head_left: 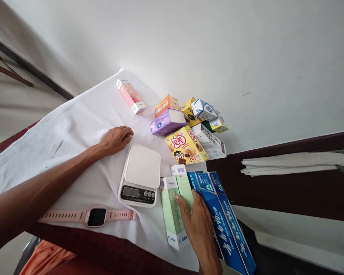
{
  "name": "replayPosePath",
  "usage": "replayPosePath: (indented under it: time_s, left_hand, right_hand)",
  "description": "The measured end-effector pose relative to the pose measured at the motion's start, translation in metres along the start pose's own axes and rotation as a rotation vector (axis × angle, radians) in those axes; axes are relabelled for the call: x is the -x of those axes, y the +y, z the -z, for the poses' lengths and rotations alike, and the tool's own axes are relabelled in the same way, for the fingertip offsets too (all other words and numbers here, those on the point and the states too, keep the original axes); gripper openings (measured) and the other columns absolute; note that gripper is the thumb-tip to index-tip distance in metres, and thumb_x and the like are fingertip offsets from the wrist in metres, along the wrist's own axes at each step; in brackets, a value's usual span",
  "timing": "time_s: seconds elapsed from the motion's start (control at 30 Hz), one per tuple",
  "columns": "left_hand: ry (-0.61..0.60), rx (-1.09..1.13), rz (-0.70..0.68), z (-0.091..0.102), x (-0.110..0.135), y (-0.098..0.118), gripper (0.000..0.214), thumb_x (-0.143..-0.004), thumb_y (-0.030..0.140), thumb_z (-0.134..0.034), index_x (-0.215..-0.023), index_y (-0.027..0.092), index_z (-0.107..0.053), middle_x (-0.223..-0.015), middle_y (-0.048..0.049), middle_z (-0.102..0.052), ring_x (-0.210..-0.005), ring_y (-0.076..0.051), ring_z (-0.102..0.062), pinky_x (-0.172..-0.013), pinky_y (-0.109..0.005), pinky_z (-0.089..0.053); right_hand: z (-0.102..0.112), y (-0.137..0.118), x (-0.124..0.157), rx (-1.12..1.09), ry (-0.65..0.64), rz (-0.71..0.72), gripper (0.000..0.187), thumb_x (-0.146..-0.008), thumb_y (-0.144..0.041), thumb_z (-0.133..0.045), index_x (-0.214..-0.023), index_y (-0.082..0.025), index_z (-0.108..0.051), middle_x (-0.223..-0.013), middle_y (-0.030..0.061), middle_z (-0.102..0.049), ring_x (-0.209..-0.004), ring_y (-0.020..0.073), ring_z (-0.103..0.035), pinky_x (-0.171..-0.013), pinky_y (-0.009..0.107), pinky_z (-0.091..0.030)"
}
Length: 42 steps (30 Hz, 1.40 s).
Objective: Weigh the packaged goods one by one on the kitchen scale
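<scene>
My right hand (199,217) lies over two light green boxes (172,208) set side by side. Its thumb presses on their upper face, while the fingers wrap down the right side, partly hidden beside the blue toothpaste boxes (225,229). On the white cloth, my left hand (117,138) rests loosely curled, with nothing visible in it. Just below and right of that hand stands a white kitchen scale (141,168), its platform bare and its display blank. A pink smartwatch (96,216) is stretched out flat in front of the scale.
Beyond the scale are a pink-and-white box (131,96), a purple tissue pack (169,122), a yellow puff-snack box (186,145), a white "Super Meal" box (210,141) and several other cartons. A white wall (246,57) borders the table. Folded white cloth (292,163) lies at right.
</scene>
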<state>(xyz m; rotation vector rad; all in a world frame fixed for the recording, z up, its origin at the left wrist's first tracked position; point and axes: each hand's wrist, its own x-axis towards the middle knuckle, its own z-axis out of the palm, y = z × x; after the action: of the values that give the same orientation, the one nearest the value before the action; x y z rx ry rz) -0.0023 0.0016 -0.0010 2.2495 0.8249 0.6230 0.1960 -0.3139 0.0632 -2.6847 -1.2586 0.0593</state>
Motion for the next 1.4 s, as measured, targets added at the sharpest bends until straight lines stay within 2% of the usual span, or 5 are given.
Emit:
replayPosePath:
  time_s: [0.37, 0.67, 0.9, 1.2, 1.4]
  left_hand:
    - [0.004, 0.009, -0.002, -0.002, 0.001, -0.002, 0.028, -0.089, 0.021, -0.047, -0.108, 0.019, -0.068, -0.101, -0.0065, -0.071, -0.083, -0.022, -0.067, -0.074, -0.033, -0.048]
    - [0.014, 0.029, -0.003, -0.004, 0.002, -0.002, 0.027, -0.09, 0.02, -0.048, -0.107, 0.019, -0.068, -0.101, -0.006, -0.071, -0.083, -0.021, -0.066, -0.073, -0.033, -0.048]
    - [0.024, 0.214, 0.158, 0.005, -0.003, -0.002, 0.023, -0.088, 0.024, -0.054, -0.103, 0.021, -0.071, -0.088, -0.0013, -0.074, -0.079, -0.019, -0.068, -0.072, -0.029, -0.05]
    - [0.023, 0.212, 0.15, 0.006, -0.002, 0.001, 0.023, -0.088, 0.025, -0.054, -0.101, 0.022, -0.071, -0.088, -0.002, -0.076, -0.081, -0.02, -0.069, -0.072, -0.031, -0.051]
    - [0.014, 0.227, 0.156, 0.007, -0.002, 0.001, 0.022, -0.089, 0.022, -0.054, -0.103, 0.02, -0.072, -0.087, -0.0017, -0.075, -0.081, -0.02, -0.069, -0.072, -0.03, -0.05]
  right_hand:
    - [-0.008, 0.003, -0.006, 0.27, 0.221, 0.25, 0.052, -0.106, -0.046, -0.035, -0.128, -0.007, -0.06, -0.114, 0.022, -0.072, -0.1, 0.0339, -0.07, -0.079, 0.042, -0.055]
    - [0.029, -0.07, -0.02, 0.352, 0.541, 0.562, 0.037, -0.101, -0.024, -0.058, -0.136, -0.01, -0.055, -0.117, 0.0189, -0.073, -0.106, 0.0321, -0.07, -0.087, 0.043, -0.054]
    - [-0.005, -0.107, -0.036, 0.175, 0.446, 0.881, 0.037, -0.099, -0.015, -0.06, -0.135, -0.012, -0.054, -0.124, 0.0149, -0.072, -0.114, 0.0275, -0.069, -0.098, 0.044, -0.055]
    - [-0.001, -0.107, -0.034, -0.022, 0.273, 0.822, 0.031, -0.098, -0.023, -0.064, -0.128, -0.021, -0.057, -0.124, 0.013, -0.069, -0.116, 0.0268, -0.066, -0.098, 0.045, -0.054]
    - [0.008, -0.118, -0.049, -0.071, 0.191, 0.726, 0.06, -0.096, -0.044, -0.067, -0.146, -0.019, -0.044, -0.138, 0.0174, -0.059, -0.131, 0.0312, -0.054, -0.109, 0.052, -0.047]
